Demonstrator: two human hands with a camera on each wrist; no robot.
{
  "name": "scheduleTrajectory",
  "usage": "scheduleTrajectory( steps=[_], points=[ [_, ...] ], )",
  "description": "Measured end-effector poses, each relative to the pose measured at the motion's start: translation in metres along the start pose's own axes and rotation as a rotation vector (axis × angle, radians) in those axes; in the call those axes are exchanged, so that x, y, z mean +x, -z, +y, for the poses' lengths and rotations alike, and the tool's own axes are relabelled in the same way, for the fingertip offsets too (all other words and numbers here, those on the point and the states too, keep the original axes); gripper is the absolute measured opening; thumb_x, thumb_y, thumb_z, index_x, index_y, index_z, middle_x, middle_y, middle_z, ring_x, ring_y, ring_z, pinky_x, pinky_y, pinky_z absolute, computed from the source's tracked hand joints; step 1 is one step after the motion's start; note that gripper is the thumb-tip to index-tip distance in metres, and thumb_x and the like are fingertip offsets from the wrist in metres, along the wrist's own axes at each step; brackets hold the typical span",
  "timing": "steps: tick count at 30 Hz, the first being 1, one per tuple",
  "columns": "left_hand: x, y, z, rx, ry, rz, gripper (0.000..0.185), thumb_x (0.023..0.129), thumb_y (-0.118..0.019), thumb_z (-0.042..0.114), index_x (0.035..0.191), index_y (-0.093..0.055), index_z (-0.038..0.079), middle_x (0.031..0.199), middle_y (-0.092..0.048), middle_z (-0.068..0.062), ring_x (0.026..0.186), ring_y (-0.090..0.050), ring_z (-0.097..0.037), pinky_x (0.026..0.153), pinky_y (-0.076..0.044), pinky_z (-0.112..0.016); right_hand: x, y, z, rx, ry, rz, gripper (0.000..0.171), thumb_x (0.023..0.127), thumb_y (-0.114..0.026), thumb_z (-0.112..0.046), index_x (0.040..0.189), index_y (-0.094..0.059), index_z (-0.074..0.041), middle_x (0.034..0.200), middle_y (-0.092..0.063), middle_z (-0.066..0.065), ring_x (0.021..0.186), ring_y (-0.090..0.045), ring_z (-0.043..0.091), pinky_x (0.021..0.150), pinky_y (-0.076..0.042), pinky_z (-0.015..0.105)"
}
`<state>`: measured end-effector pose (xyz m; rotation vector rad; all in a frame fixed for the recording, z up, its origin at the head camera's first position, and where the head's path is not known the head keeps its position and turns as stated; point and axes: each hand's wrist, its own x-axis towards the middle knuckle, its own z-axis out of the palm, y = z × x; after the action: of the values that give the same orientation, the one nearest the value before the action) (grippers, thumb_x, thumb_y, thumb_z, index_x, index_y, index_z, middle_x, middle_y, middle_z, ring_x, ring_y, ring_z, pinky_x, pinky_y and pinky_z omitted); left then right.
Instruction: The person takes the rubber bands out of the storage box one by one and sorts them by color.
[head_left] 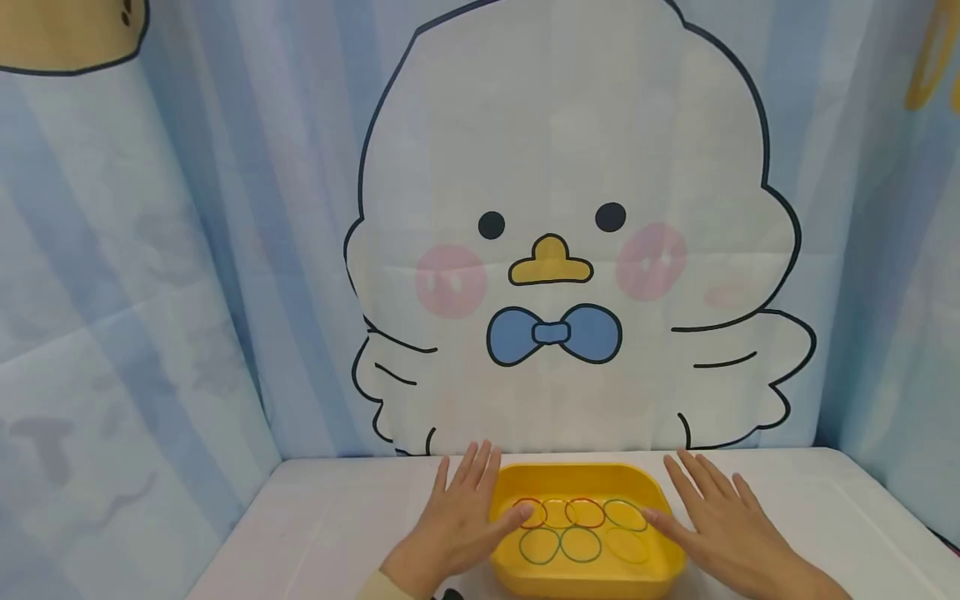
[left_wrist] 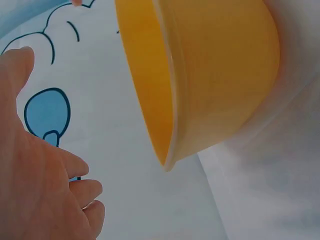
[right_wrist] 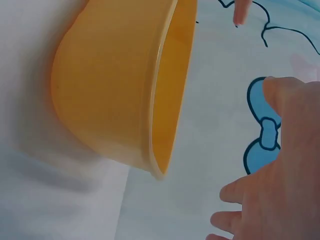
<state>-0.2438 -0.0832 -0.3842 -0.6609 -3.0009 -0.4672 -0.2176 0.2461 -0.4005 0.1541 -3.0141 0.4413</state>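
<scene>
A yellow plastic tub (head_left: 591, 583) with rounded corners sits on the white table. Seven or so is too fine to matter: several thin rings lie flat on its floor in two rows, among them a red ring (head_left: 585, 499), a green ring (head_left: 626, 500), a teal ring (head_left: 539, 564) and a yellow ring (head_left: 627, 562). My left hand (head_left: 456, 527) is held by the tub's left side, fingers straight, thumb over the tub. On the right side, my right hand (head_left: 726, 527) mirrors it. Both wrist views show the hands apart from the tub wall (left_wrist: 225, 75), holding nothing.
The white table (head_left: 300, 533) reaches back to a fabric backdrop (head_left: 555, 408) printed with a white bird in a blue bow tie. Blue-striped cloth (head_left: 112, 292) hangs at the left, and similar cloth at the right. A small black object (head_left: 452, 594) shows beneath the left wrist.
</scene>
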Motion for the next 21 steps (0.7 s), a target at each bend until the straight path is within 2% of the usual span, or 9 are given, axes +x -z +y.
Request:
scheduleTrajectory(
  steps=[5, 8, 15, 21],
  points=[
    [0.002, -0.008, 0.000, -0.041, 0.015, -0.040, 0.101, 0.087, -0.029, 0.082, 0.159, -0.018, 0.011, 0.167, -0.015, -0.008, 0.155, -0.012, -0.026, 0.123, -0.006, -0.060, 0.003, -0.003, -0.010, 0.032, 0.025, 0.016, 0.097, 0.090, -0.044, -0.072, 0.154, -0.029, 0.000, 0.160, -0.020, 0.029, 0.144, -0.018, 0.052, 0.110, -0.004, 0.077],
    [0.002, -0.015, 0.001, -0.033, 0.016, -0.055, 0.104, 0.086, -0.031, 0.083, 0.158, -0.020, 0.010, 0.167, -0.017, -0.009, 0.155, -0.014, -0.027, 0.123, -0.008, -0.060, 0.006, -0.004, -0.015, 0.046, 0.035, 0.012, 0.094, 0.091, -0.044, -0.070, 0.153, -0.031, 0.000, 0.160, -0.022, 0.030, 0.144, -0.019, 0.052, 0.110, -0.006, 0.077],
    [0.003, -0.032, 0.000, -0.004, 0.006, -0.056, 0.103, 0.087, -0.039, 0.079, 0.156, -0.025, 0.003, 0.165, -0.022, -0.015, 0.154, -0.019, -0.029, 0.122, -0.013, -0.060, 0.012, -0.008, -0.023, 0.073, 0.030, -0.023, 0.096, 0.091, -0.042, -0.072, 0.154, -0.030, -0.001, 0.160, -0.022, 0.030, 0.145, -0.018, 0.053, 0.111, -0.004, 0.076],
    [0.003, -0.048, -0.003, 0.017, -0.004, -0.041, 0.104, 0.087, -0.039, 0.078, 0.155, -0.026, 0.001, 0.164, -0.022, -0.019, 0.153, -0.020, -0.032, 0.122, -0.016, -0.058, 0.014, -0.010, -0.027, 0.072, 0.052, -0.023, 0.094, 0.092, -0.043, -0.070, 0.153, -0.032, 0.000, 0.159, -0.024, 0.030, 0.144, -0.021, 0.052, 0.112, -0.007, 0.075]
  ],
)
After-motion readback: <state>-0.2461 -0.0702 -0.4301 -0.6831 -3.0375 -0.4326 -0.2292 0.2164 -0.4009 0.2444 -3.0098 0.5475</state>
